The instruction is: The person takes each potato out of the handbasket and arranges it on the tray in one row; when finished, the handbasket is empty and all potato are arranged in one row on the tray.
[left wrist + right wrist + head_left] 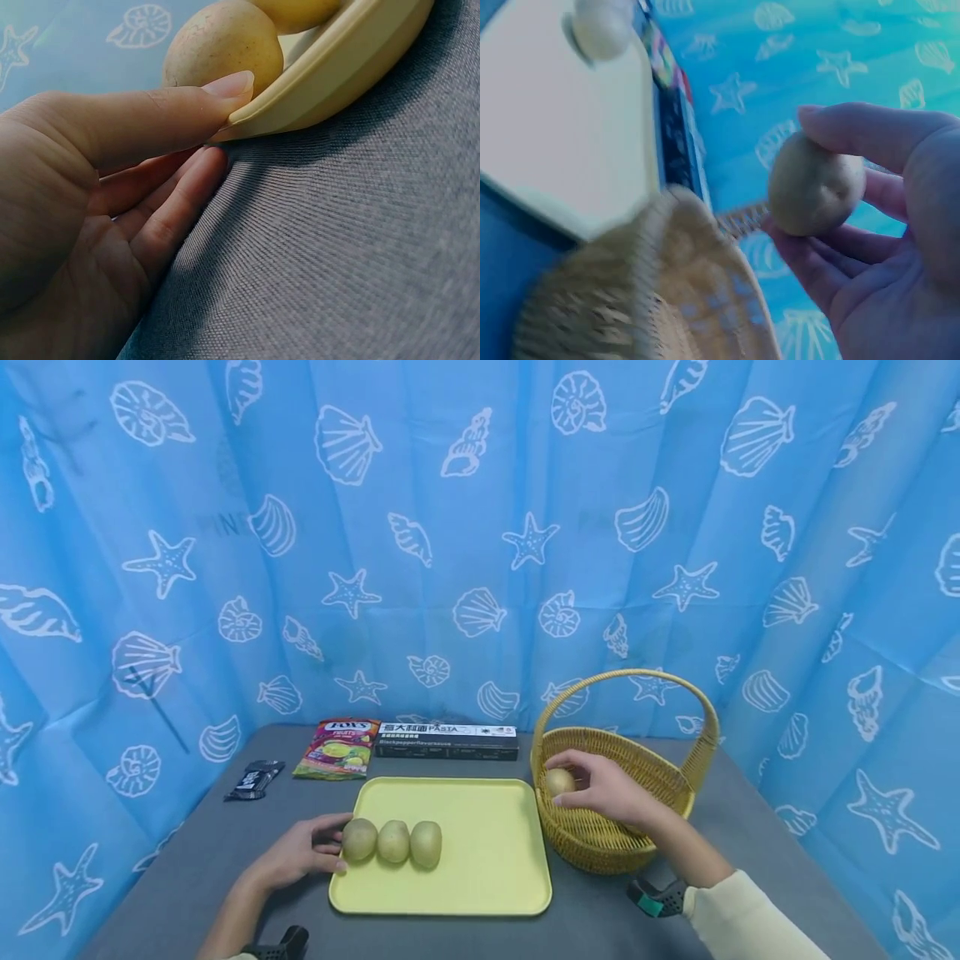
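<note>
My right hand (606,787) pinches a round, brownish-green kiwi (817,184) between thumb and fingertips. In the head view that hand is over the left part of a golden woven basket (600,852) with a tall arched handle. My left hand (300,852) holds the left edge of a pale yellow tray (487,852). In the left wrist view its thumb lies over the rim, close beside a kiwi (223,49), and its other fingertips are lower, by the tablecloth. Three kiwis stand in a row on the tray's left half, including a middle kiwi (393,842) and a right kiwi (426,844).
Behind the tray lie a colourful fruit candy bag (339,750) and a long black-and-white pasta box (447,742). A small black wrapped packet (255,780) is at the far left. The grey table (187,877) is backed by a blue seashell curtain (420,552).
</note>
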